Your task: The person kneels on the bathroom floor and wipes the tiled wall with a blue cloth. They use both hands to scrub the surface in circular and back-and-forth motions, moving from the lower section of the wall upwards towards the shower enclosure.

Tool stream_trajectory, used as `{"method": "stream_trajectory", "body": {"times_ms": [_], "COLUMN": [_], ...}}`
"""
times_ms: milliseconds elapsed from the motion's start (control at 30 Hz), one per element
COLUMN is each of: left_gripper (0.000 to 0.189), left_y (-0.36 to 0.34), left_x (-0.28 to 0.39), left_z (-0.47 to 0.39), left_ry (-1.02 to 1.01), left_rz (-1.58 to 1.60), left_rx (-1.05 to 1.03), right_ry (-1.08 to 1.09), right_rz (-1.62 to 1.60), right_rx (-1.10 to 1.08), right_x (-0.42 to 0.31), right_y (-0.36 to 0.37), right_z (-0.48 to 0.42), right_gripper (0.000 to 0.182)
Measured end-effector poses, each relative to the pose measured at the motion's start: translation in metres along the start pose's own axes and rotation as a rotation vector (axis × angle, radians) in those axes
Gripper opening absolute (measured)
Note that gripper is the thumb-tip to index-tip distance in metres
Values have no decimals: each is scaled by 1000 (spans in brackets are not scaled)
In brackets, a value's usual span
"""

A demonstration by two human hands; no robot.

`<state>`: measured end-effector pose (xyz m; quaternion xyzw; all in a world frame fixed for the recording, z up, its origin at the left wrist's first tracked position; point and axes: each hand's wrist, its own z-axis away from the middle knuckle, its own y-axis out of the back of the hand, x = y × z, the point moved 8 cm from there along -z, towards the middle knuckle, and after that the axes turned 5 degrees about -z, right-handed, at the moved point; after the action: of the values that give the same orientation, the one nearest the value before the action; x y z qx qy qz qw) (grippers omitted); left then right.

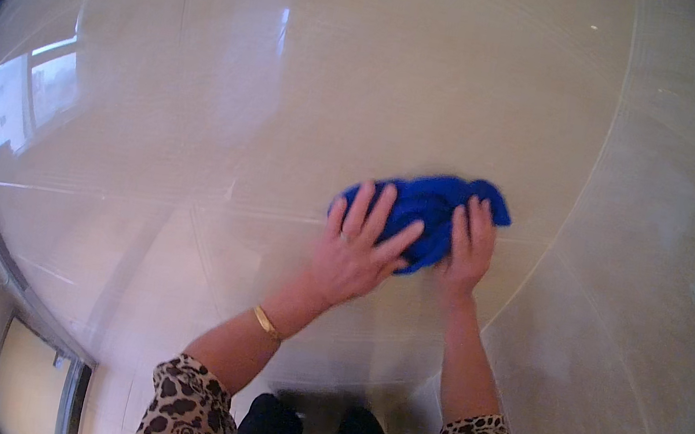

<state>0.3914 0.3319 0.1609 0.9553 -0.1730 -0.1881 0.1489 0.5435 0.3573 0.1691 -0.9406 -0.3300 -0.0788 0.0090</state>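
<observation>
A bunched, deep-blue cloth (441, 193) lies against a glossy beige tiled surface (365, 93). My left hand (359, 252) presses on its left part, fingers spread, with a ring on one finger and a gold bangle at the wrist. On the right part of the cloth rests my right hand (468, 247), its fingers close together over the folds. One end of the cloth sticks out beyond my right fingertips. Both palms hide part of the fabric, and the hands are slightly blurred.
Tile joints cross the beige surface, and a greyer tiled area (607, 360) adjoins it on the right. Bright window reflections (30, 82) show at left. A door (31, 379) with a dark frame is at lower left. Two dark shapes (271, 426), feet or knees, are below me.
</observation>
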Motion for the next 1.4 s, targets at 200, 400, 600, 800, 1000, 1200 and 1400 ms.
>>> {"method": "stream_trajectory", "body": {"times_ms": [200, 400, 600, 800, 1000, 1200, 1400], "left_gripper": [55, 57, 52, 52, 55, 48, 53], "left_y": [-51, -34, -19, -72, -73, -9, -61], "left_x": [50, 48, 36, 65, 53, -10, 43], "left_z": [95, 53, -65, 11, 30, -132, -83], "left_ry": [-298, -301, -143, -381, -483, -186, -440], "left_rz": [-19, 10, -7, -34, -68, 73, 111], "left_rx": [-329, -303, -82, -250, -343, -57, -233], "right_ry": [-13, 32, -176, -329, -347, -261, -330], "right_rz": [-82, -41, 103, 110, 88, 155, 184], "right_rx": [-330, -387, 43, -18, -142, -46, 51], "right_x": [-3, 5, 55, 54, 31, 65, 91], "right_y": [-9, 15, 25, 5, -2, 0, 3], "right_z": [125, 95, -10, 104, 130, -50, 23], "right_gripper": [22, 12, 40, 41, 25, 65, 49]}}
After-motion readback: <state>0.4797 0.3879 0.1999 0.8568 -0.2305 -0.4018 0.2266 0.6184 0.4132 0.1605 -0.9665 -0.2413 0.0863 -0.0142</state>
